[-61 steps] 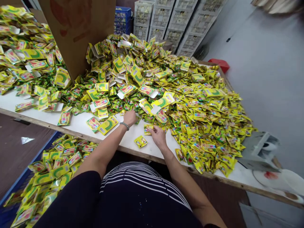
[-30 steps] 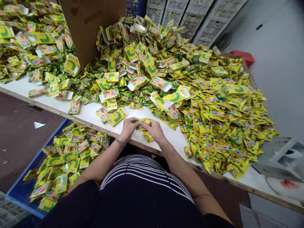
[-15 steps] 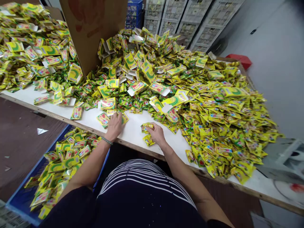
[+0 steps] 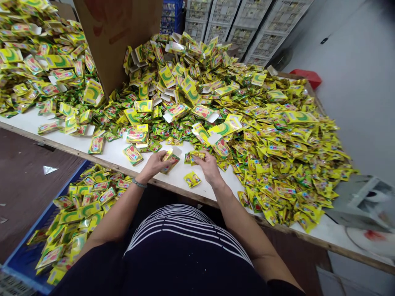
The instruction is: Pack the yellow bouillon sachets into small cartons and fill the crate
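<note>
Head cam: L hand (image 4: 159,164) gripping box (image 4: 171,165) at its 3 o'clock, over white tbl (image 4: 224,183). R hand (image 4: 209,166) pinching pkts (image 4: 196,156) at its 10, exact qty unclear. Loose pkt (image 4: 192,179) flat on tbl, R hand's 8, just beside. 2nd box (image 4: 133,154) at L hand's 10. Big pkt pile (image 4: 277,164) at R hand's 3. Blue crate (image 4: 27,279), w/ boxes in it, L hand's 8.
</note>
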Demonstrator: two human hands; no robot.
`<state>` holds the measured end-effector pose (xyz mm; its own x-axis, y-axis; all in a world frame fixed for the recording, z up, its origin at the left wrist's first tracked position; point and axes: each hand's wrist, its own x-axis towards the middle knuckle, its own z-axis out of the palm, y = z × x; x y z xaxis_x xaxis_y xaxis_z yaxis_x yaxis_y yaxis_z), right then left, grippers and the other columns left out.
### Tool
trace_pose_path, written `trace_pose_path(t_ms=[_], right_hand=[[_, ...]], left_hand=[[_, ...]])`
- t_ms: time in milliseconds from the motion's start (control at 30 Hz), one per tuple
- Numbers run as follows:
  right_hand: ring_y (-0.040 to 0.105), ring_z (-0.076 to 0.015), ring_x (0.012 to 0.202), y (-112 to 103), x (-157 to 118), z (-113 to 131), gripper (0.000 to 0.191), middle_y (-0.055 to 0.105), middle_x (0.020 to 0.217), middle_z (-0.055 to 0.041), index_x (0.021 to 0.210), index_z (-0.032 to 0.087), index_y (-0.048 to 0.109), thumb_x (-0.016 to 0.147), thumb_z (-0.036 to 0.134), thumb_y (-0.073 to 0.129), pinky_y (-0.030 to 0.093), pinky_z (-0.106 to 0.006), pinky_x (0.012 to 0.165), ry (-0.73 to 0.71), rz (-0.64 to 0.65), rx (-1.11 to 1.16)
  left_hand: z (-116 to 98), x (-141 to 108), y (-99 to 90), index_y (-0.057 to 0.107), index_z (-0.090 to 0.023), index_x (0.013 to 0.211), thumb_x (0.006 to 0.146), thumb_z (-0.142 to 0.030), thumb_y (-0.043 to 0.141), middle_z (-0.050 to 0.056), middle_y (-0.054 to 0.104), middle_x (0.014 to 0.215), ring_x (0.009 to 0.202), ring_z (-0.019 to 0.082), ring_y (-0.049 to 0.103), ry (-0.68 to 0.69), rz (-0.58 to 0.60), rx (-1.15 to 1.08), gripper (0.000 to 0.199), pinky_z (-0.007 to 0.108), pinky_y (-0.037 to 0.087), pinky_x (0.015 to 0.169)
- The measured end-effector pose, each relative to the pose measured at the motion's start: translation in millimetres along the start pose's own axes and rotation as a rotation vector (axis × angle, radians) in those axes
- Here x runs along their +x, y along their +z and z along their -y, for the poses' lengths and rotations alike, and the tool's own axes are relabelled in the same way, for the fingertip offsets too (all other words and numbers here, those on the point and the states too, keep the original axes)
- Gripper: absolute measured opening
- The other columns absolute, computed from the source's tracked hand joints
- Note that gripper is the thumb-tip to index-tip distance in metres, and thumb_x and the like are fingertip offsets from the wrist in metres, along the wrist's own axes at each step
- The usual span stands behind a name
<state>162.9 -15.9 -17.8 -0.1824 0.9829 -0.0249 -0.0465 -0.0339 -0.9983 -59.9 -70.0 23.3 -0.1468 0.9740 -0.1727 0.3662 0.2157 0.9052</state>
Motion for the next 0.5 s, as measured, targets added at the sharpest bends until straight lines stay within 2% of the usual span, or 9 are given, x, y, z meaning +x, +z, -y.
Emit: trace_pose_path(t_ms=[100,200,333,500], right_hand=[[0.063,-0.0179,0.075,-4.7,12.1,24.6,0.037,0.071,0.085,-0.0021,0.097,0.021,0.068,0.073,0.049,0.075,0.052,-0.032,0.073,-0.119,0.028,-0.173],[0.058,-0.0161,0.068,-12.7,22.1,44.8,0.024,0.069,0.076,-0.0001,0.093,0.02,0.071,0.077,0.038,0.073,0.047,-0.029,0.068,-0.17,0.141,-0.454],[0.056,-0.0145,0.066,-17.1,29.7,57.8,0.011,0.067,0.072,0.0016,0.088,0.021,0.073,0.079,0.026,0.071,0.041,-0.026,0.066,-0.211,0.369,-0.645],[0.059,-0.0157,0.076,-0.7,33.5,56.7,0.004,0.068,0.082,-0.0022,0.08,0.02,0.076,0.079,0.018,0.072,0.04,-0.026,0.068,-0.363,0.496,-0.766]], left_hand=[[0.9,-1.1,25.6,0.065,-0.016,0.094,0.061,-0.049,0.086,0.002,0.072,0.08,0.076,0.019,0.067,-0.032,0.136,-0.326,0.051,0.028,0.05,0.07],[1.8,-5.2,42.9,0.063,-0.015,0.095,0.059,-0.048,0.088,0.004,0.074,0.085,0.077,0.017,0.068,-0.063,0.16,-0.514,0.054,0.028,0.051,0.073],[2.7,-13.3,48.7,0.065,-0.014,0.094,0.059,-0.047,0.089,0.005,0.075,0.086,0.078,0.017,0.069,-0.085,0.231,-0.553,0.053,0.028,0.052,0.074],[6.9,-15.8,47.0,0.065,-0.014,0.1,0.06,-0.042,0.089,0.007,0.076,0.095,0.086,0.019,0.071,-0.073,0.322,-0.562,0.054,0.031,0.054,0.081]])
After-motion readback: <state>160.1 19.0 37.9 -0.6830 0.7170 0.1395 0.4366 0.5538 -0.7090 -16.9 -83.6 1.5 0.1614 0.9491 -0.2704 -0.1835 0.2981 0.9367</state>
